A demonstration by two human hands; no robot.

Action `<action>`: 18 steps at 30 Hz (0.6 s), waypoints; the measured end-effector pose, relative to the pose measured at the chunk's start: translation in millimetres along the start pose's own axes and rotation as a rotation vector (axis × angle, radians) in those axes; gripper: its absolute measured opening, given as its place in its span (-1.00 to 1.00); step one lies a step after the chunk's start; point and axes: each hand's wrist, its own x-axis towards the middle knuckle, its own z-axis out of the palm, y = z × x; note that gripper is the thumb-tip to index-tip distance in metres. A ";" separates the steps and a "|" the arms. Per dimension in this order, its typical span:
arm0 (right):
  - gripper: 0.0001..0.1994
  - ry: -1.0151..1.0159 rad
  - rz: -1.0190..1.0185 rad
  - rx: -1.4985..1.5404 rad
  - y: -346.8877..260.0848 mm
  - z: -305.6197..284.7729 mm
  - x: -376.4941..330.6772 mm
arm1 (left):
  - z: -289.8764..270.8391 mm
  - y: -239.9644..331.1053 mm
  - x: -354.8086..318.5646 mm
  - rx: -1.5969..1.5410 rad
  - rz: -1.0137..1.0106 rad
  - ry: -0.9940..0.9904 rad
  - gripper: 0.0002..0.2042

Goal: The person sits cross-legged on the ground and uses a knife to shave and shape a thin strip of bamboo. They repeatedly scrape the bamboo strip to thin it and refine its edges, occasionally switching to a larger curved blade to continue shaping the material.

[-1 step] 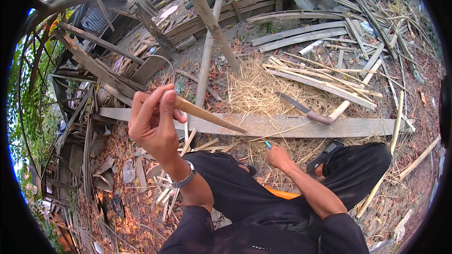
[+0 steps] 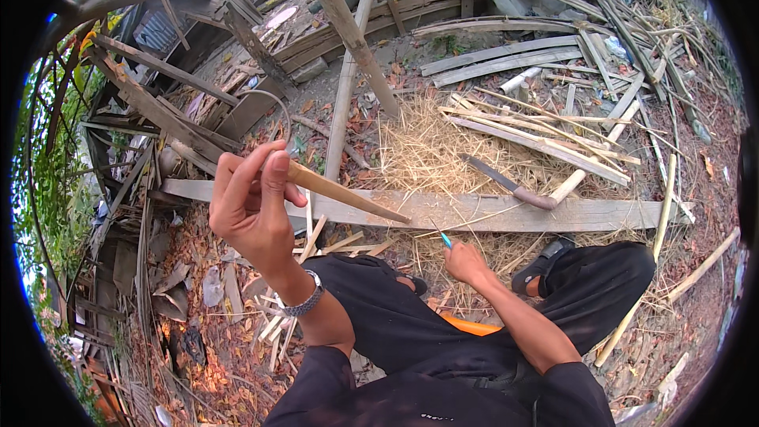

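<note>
My left hand [image 2: 257,202] is raised over the left part of a long plank [image 2: 474,209]. Its thumb and fingers pinch a tapered piece of wood or bamboo [image 2: 340,192], whose narrow end points right and slightly down. My right hand [image 2: 468,262], lower and closer to my knees, is closed around a small teal-handled knife [image 2: 447,241]. The thin blade points up and left toward the plank, apart from the tapered piece. A larger knife [image 2: 506,182] with a brown handle lies at the plank's far edge, its blade over straw-like shavings.
Pale shavings [image 2: 419,150] cover the ground beyond the plank. Split sticks [image 2: 545,142] and grey slats [image 2: 506,63] lie farther right. A slanting pole [image 2: 348,32] stands beyond my left hand, with a curved thin strip [image 2: 287,115] nearby. Old boards [image 2: 158,103] pile up at left.
My right hand has turned slightly, and the small knife's thin blade now shows. Both hands appear a few pixels farther left, as does the whole scene; the tapered piece stays in my left hand.
</note>
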 end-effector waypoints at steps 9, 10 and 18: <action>-0.70 0.103 -0.540 0.622 -173.3 -154.1 -75.4 | 4.7 -5.8 -3.4 -0.005 0.016 -0.029 -0.85; -0.71 0.112 -0.535 0.583 -176.4 -149.9 -74.7 | 5.1 -5.5 -3.8 -0.019 0.021 -0.043 -0.85; -0.73 0.161 -0.386 0.360 -134.8 -91.5 -51.9 | -2.7 -13.2 -3.3 -0.005 0.052 -0.044 -0.82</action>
